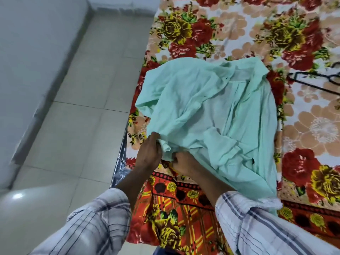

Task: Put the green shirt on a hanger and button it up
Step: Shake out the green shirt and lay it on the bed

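The green shirt (211, 111) lies crumpled on the flowered bed cover (230, 28), spread from the bed's left edge toward the middle. My left hand (150, 155) grips a bunched fold at the shirt's near left edge. Close beside it, my right hand (184, 164) pinches the same edge, its fingertips partly hidden under the cloth. A black hanger (316, 81) rests on the cover at the far right, apart from the shirt and only partly in view.
The bed's left edge (127, 137) runs diagonally, with grey floor tiles (82, 107) beside it and a pale wall (33, 52) at the left. An orange patterned border (184, 208) of the cover hangs at the near side.
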